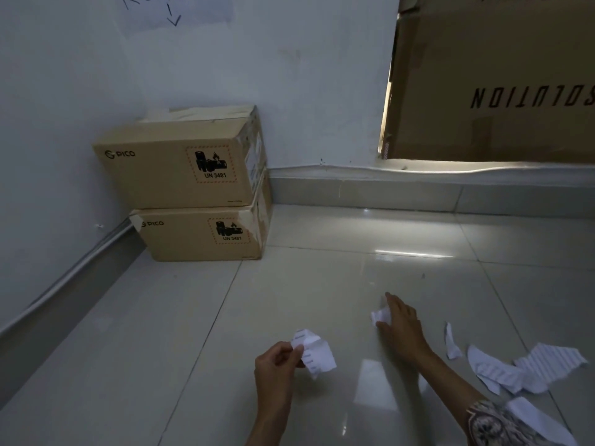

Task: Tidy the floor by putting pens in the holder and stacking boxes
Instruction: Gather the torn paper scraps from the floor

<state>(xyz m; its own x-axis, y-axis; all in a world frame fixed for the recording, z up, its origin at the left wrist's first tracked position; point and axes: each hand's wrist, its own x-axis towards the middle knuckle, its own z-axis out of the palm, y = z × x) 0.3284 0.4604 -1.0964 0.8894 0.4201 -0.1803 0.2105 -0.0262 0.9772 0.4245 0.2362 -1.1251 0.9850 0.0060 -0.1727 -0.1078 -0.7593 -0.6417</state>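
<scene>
Two brown PICO cardboard boxes stand in the wall corner, the upper box (pixel 180 162) stacked on the lower box (pixel 203 235). My left hand (pixel 277 365) holds a crumpled piece of white paper (pixel 314 352) above the tiled floor. My right hand (pixel 402 323) reaches forward and lies on a small paper scrap (pixel 380 315) on the floor, its fingers touching it. No pens or pen holder are in view.
Several torn white paper pieces (pixel 521 368) lie on the floor at the right, one thin strip (pixel 450 342) beside my right forearm. A large cardboard sheet (pixel 489 85) leans against the far wall at top right. A grey skirting (pixel 80 268) runs along the left wall.
</scene>
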